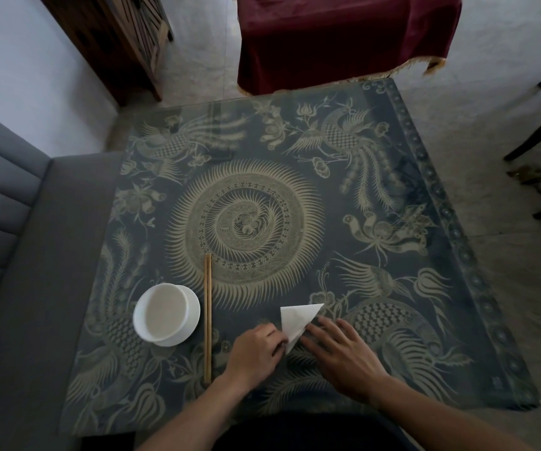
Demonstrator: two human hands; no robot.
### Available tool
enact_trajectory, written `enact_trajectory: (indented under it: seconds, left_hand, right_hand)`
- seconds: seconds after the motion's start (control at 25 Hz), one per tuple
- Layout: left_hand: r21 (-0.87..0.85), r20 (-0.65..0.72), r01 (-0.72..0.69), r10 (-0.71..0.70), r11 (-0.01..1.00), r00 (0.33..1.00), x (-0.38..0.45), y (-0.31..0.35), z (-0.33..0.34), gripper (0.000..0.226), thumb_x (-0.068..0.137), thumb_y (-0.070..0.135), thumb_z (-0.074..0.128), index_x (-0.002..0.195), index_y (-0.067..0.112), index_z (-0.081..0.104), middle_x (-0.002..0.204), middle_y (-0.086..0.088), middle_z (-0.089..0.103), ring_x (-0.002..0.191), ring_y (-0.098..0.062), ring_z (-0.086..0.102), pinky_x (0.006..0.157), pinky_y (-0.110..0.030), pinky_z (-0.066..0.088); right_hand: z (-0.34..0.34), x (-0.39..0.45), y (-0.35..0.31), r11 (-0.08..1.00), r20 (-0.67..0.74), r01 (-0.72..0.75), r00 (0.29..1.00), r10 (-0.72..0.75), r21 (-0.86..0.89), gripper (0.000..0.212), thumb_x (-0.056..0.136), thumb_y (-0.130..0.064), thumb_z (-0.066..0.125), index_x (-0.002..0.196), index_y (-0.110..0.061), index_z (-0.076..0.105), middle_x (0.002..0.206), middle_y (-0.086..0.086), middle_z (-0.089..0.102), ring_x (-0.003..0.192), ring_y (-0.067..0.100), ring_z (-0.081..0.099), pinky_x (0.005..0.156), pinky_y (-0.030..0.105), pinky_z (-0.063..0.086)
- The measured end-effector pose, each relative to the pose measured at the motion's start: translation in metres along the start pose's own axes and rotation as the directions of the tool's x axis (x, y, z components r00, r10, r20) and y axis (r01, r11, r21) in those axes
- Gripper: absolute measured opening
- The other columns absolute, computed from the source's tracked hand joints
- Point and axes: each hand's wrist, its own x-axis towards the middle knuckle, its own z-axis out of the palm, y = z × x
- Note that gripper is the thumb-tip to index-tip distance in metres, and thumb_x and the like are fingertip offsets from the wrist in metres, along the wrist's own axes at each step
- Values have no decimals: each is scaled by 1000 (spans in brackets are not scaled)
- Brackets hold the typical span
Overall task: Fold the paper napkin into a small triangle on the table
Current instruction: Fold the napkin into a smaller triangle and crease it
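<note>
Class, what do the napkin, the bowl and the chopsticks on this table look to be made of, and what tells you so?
Napkin: thin white paper, matte, holding sharp creases. Bowl: probably glazed ceramic or plastic, smooth white with slight sheen. Chopsticks: apparently wood or bamboo, tan, matte.

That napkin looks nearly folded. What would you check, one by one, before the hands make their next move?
1. Napkin already a triangle: ok.
2. Napkin lying flat on the table: ok, as far as can be seen.
3. Left hand steadying the lower corner: ok, fingers curled at its edge.
4. Right hand flat along the right edge: ok.
5. Chopsticks and white bowl apart from the napkin: ok.
6. Layers lined up underneath: cannot tell.
</note>
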Motion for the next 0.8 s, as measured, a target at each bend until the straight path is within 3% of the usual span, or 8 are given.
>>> enact_trajectory:
  seconds: [0.24, 0.64, 0.8]
  left_hand:
    - [-12, -16, -35, 35, 999, 999, 1, 4, -2, 9, 81, 23, 72, 90, 25, 70, 85, 8, 65, 75, -10, 60, 58, -19, 42]
    - [185, 92, -177, 162, 967, 982, -5, -2, 2, 17, 87, 35, 56, 93, 21, 66, 92, 2, 61, 86, -18, 56, 67, -32, 48]
    - [193, 69, -77, 65, 978, 996, -3, 6, 1, 29, 84, 50, 59, 92, 22, 63, 98, 3, 58, 88, -17, 54, 71, -32, 47]
  right_hand:
    - [0, 0, -6, 1000, -9, -7, 1000, 7, -19, 63, 74, -40, 72, 132, -19, 59, 136, 4, 58, 122, 30, 56, 97, 51, 47]
    - [-7, 0, -5, 1000, -25, -9, 1000, 9, -15, 66, 70, -42, 76, 131, -21, 61, 135, 2, 60, 119, 29, 58, 94, 50, 50]
    - [-6, 1, -4, 1000, -32, -9, 999, 9, -3, 67, 69, -40, 76, 132, -21, 60, 135, 2, 60, 119, 28, 58, 95, 50, 50]
